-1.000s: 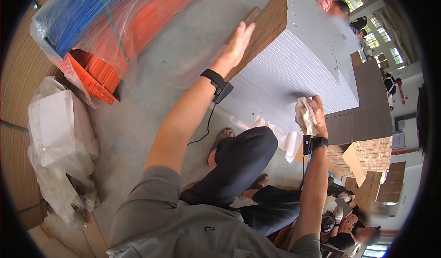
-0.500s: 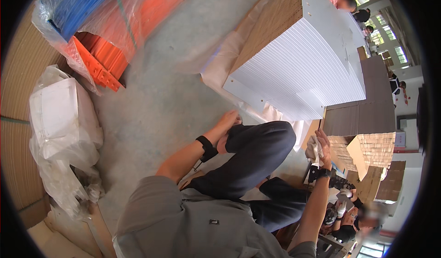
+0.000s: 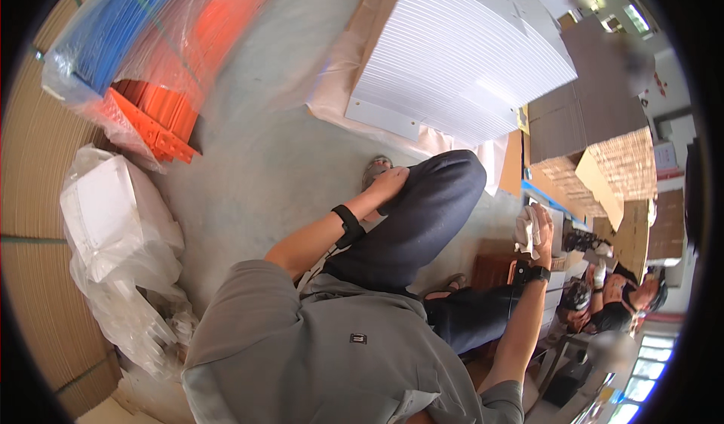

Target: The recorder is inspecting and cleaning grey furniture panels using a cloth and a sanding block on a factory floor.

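Note:
My left hand (image 3: 389, 185) is at the lower end of my raised dark trouser leg (image 3: 434, 216), its fingers closed against the fabric near the hem; the fingertips are partly hidden. A shoe (image 3: 377, 167) shows just beyond that hand. Out to the right, my right hand (image 3: 545, 231) grips a bunched, off-white cloth (image 3: 526, 230), perhaps a glove. Both wrists wear black bands, and the right one carries a small dark device.
Ahead stands a tall stack of white panels (image 3: 460, 62) on wrapped sheeting. Plastic-wrapped orange metal beams (image 3: 154, 118) and a wrapped white bundle (image 3: 113, 205) lie left. Stacked cardboard (image 3: 596, 99) rises at right, with a co-worker (image 3: 618, 299) farther back.
My view has shifted, so the panel stack sits higher and farther left. My left hand has come up over the trouser leg, and the shoe beyond shows more. The cloth stays in my right hand.

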A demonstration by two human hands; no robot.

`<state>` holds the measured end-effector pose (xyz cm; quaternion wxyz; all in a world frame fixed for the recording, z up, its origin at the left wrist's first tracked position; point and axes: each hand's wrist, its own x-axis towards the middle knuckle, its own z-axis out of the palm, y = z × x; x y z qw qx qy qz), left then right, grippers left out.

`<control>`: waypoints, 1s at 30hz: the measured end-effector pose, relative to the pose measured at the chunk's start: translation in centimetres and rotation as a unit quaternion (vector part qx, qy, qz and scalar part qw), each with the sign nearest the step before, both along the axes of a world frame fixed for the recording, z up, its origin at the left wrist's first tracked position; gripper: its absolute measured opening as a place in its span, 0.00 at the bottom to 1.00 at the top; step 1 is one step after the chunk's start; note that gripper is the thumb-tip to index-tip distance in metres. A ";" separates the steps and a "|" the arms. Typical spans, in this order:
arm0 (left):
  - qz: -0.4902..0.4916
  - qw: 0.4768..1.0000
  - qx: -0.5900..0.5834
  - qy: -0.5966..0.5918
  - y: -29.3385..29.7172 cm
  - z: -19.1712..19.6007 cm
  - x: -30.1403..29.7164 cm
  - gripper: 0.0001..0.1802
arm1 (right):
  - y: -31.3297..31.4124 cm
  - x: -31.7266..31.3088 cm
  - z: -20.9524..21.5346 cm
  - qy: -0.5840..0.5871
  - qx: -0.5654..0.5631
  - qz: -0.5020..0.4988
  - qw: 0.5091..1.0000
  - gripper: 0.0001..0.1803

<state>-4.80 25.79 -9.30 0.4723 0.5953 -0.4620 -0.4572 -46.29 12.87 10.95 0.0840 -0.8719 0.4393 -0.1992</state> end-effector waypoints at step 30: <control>-0.558 0.811 0.091 0.149 -2.1 15.1 -41.9 0.21 | 23.4 -10.3 -0.5 -0.496 0.134 -0.480 0.711 0.42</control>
